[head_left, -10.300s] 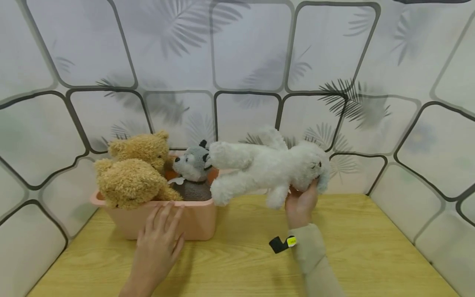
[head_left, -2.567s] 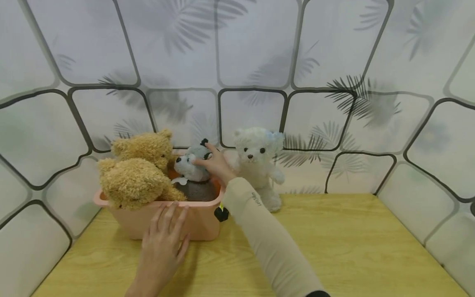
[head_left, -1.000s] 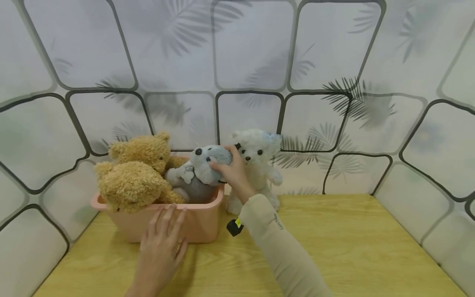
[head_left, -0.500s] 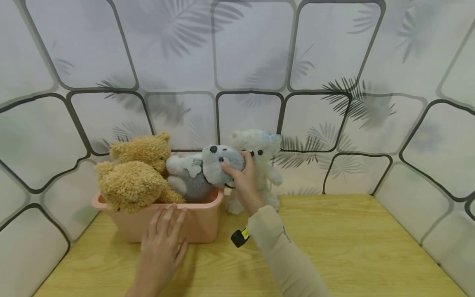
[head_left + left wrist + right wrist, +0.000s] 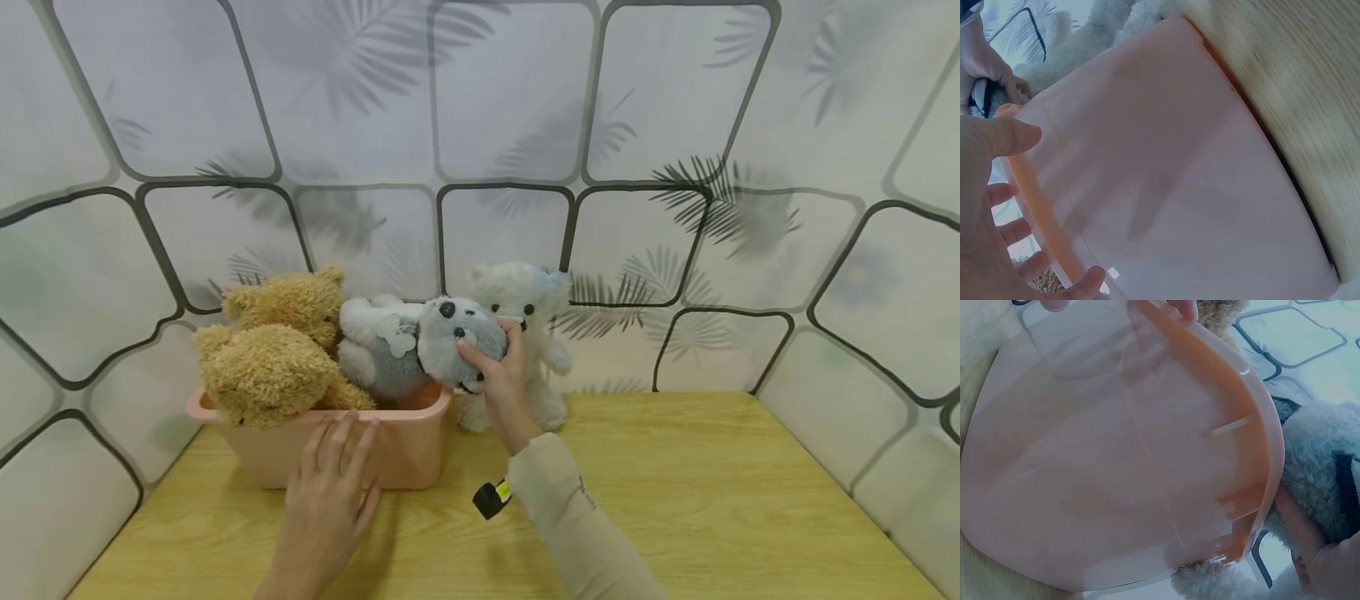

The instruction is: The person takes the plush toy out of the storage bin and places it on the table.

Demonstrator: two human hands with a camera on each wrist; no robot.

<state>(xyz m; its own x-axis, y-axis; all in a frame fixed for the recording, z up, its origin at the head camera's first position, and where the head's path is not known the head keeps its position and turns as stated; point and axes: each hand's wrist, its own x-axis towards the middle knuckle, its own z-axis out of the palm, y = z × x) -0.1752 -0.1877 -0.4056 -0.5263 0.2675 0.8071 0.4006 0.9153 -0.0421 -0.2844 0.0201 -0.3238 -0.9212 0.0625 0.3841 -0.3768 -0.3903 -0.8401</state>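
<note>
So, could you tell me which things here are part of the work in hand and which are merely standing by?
In hand:
- grey plush toy, gripped by the right hand
- pink tub, with the left hand flat on its front wall

Standing by:
- two brown teddy bears in the tub
- white teddy bear upright behind the right hand
- wooden table

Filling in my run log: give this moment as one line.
right hand: grips grey plush, over pink bin | left hand: flat on bin front | white bear: standing beside bin
</note>
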